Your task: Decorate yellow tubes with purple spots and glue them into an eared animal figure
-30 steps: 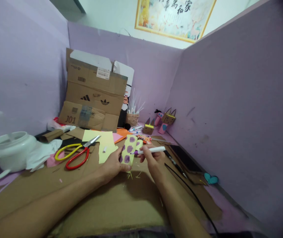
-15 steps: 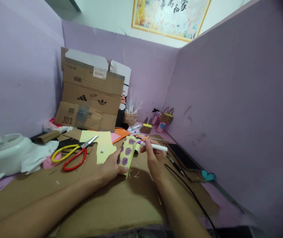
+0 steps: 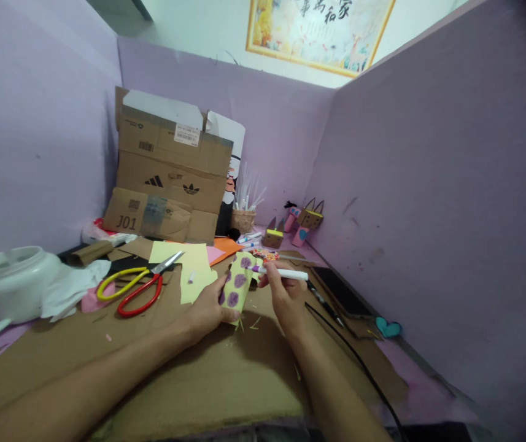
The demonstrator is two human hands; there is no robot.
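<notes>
My left hand (image 3: 212, 308) is closed around the lower left side of a yellow paper-covered roll (image 3: 241, 294), which bears several purple spots. Between the fingers of my right hand (image 3: 285, 291) is a white marker (image 3: 290, 274) with a purple tip, its tip close to the roll's right edge near the upper spots. Whether the tip touches the paper I cannot tell. Left of the roll lie a torn sheet of yellow paper (image 3: 198, 285) and a small white marker cap (image 3: 191, 277).
Scissors (image 3: 145, 288) with yellow and red handles lie left, near a white pot (image 3: 14, 282). A cardboard sheet (image 3: 161, 374) covers the table. To the right are a phone (image 3: 340, 291), a black pen (image 3: 324, 302) and a black cable (image 3: 359, 362). Cardboard figures (image 3: 311, 216) stand behind.
The marker has tipped to a flatter angle and its tip has shifted slightly down along the roll's right edge. My left hand holds the roll as before.
</notes>
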